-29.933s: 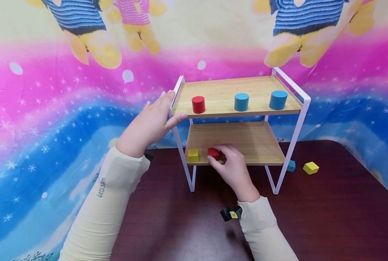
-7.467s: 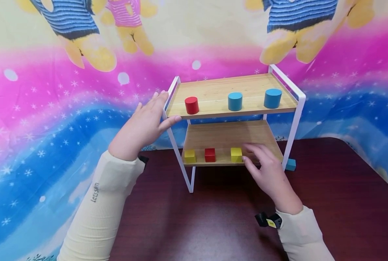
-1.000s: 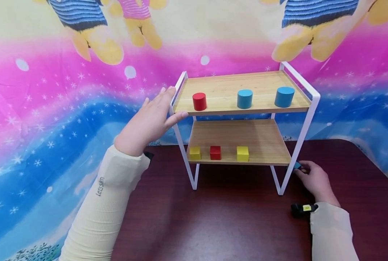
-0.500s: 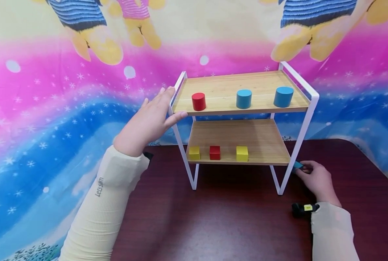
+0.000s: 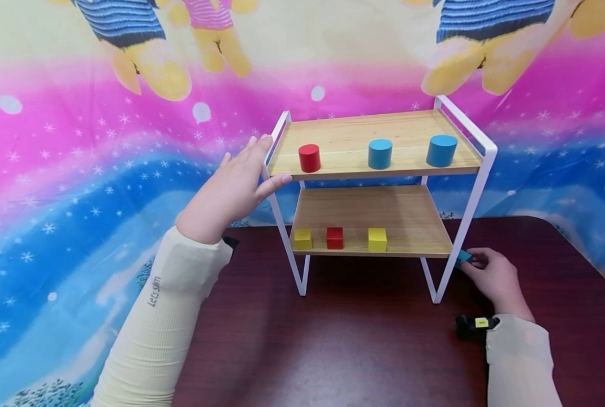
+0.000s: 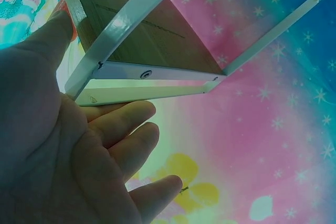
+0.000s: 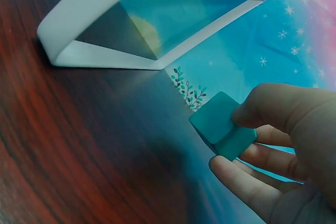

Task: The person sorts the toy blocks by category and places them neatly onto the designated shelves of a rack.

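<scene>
My right hand (image 5: 493, 277) pinches a blue cube (image 7: 220, 124) between thumb and fingers, beside the right leg of the two-tier shelf. In the head view the white leg partly hides this cube (image 5: 463, 257). My left hand (image 5: 226, 189) lies with extended fingers against the white frame at the shelf's upper left corner. In the left wrist view, the left fingers (image 6: 123, 121) stretch along the frame's side bar. On the lower board (image 5: 363, 206) sit a yellow cube (image 5: 303, 239), a red cube (image 5: 335, 238) and another yellow cube (image 5: 377, 239), spaced in a row.
The upper board (image 5: 353, 133) carries a red cylinder (image 5: 310, 158) and two blue cylinders, one in the middle (image 5: 380, 154) and one at right (image 5: 441, 151). The shelf stands on a dark brown table (image 5: 333, 350), with a printed cloth (image 5: 78, 169) behind it.
Earlier my right hand was at the red cube, then beside the second yellow cube on the lower board. It has since moved right to the blue cube. My left hand stays at the frame.
</scene>
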The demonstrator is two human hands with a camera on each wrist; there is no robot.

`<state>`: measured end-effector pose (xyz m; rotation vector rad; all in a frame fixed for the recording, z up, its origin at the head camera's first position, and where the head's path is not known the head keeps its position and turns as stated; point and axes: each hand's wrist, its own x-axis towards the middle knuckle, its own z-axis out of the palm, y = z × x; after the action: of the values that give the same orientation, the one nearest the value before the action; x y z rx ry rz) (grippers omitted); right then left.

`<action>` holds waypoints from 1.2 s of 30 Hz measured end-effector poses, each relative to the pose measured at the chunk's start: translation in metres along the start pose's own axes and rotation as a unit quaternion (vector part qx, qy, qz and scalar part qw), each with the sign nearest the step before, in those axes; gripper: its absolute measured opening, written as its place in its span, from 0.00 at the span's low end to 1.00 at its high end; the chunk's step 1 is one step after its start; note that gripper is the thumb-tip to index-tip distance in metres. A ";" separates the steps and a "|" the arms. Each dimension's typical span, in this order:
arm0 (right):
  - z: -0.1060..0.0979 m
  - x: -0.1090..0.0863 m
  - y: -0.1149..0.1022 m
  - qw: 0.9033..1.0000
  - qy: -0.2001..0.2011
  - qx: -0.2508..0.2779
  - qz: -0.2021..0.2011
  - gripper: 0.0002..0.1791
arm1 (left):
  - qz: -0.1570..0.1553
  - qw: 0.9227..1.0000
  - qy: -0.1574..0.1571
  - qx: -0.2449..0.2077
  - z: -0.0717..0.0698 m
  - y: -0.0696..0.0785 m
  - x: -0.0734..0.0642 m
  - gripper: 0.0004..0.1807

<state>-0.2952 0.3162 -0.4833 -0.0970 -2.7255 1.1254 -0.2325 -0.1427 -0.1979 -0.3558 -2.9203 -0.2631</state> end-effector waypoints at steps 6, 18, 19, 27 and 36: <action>-0.003 0.000 -0.005 1.000 -0.003 -0.005 0.003 0.26 | -0.002 1.000 -0.002 -0.001 -0.001 0.001 -0.001 0.50; -0.014 -0.005 -0.017 1.000 -0.001 0.000 0.007 0.28 | 0.003 1.000 -0.001 -0.001 -0.001 0.000 -0.001 0.50; -0.015 -0.005 -0.018 1.000 0.000 0.000 0.007 0.28 | 0.003 1.000 -0.001 -0.001 -0.001 0.000 -0.002 0.50; -0.019 -0.006 -0.020 1.000 0.005 0.005 0.011 0.28 | 0.000 1.000 0.001 -0.002 -0.001 0.001 -0.001 0.50; -0.027 -0.010 -0.024 1.000 0.018 -0.002 -0.006 0.27 | 0.000 1.000 0.001 0.000 0.000 0.001 0.000 0.50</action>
<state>-0.2795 0.3171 -0.4492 -0.1005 -2.6935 1.1053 -0.2321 -0.1422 -0.1977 -0.3558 -2.9188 -0.2642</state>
